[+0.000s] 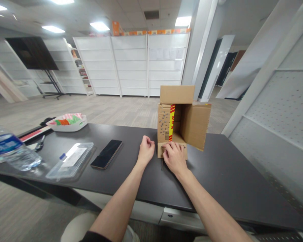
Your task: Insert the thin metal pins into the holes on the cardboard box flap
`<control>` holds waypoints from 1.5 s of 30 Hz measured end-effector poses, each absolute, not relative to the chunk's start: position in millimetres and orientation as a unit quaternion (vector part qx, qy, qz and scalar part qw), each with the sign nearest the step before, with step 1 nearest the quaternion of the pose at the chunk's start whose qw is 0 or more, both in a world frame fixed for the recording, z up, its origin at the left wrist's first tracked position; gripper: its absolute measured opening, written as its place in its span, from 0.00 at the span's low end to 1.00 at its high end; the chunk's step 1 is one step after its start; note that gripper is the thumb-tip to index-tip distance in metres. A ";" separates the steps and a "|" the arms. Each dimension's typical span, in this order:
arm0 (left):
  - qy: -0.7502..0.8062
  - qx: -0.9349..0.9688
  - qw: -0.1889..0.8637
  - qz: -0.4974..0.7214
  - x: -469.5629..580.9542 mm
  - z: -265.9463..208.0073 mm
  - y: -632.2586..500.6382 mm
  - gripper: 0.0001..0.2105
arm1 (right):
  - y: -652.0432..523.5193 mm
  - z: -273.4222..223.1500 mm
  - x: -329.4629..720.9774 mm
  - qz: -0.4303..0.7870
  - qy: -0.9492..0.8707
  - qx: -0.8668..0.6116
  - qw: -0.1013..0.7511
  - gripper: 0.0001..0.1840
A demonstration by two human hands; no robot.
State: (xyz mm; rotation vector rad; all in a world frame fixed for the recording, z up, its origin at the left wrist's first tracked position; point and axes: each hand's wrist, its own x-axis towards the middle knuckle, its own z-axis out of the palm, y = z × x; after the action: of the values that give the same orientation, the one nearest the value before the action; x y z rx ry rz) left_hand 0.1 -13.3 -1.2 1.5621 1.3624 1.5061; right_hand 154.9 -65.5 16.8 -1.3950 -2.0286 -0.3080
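Observation:
A brown cardboard box (175,122) lies on its side on the dark table, its opening facing me and its flaps spread. Small round marks dot its left flap (163,122), next to a yellow and red tape strip. My right hand (175,157) is closed over the lower front flap (160,151), fingers bent on top of it. A thin dark stick-like piece (162,164) shows under that flap. Just left of the box, my left hand (146,152) is closed with the fingertips pinched together; whatever is between them, if anything, is too small to name.
On the table (217,181) to the left are a black phone (107,154), a clear plastic case (70,161) with a paper label, and a water bottle (12,148). Behind them stands a white tray (67,127) with colourful items. A perforated white panel (280,97) borders the right side.

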 end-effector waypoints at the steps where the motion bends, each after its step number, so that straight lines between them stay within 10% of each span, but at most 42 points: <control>1: 0.509 0.585 0.284 0.564 0.1 -1.7 -13.0 0.09 | -64.5 16.7 154.6 -0.119 -0.772 -0.534 0.322 0.11; 45: 0.513 0.594 0.263 0.561 0.4 -0.9 -12.4 0.08 | -54.6 16.6 150.8 -0.111 -0.747 -0.568 0.326 0.10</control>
State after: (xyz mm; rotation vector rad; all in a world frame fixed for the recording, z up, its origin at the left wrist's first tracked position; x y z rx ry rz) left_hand 0.4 -12.4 -0.9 1.6079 1.3864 1.5175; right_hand 150.8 -54.6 16.6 -1.4883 -1.9579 -0.2912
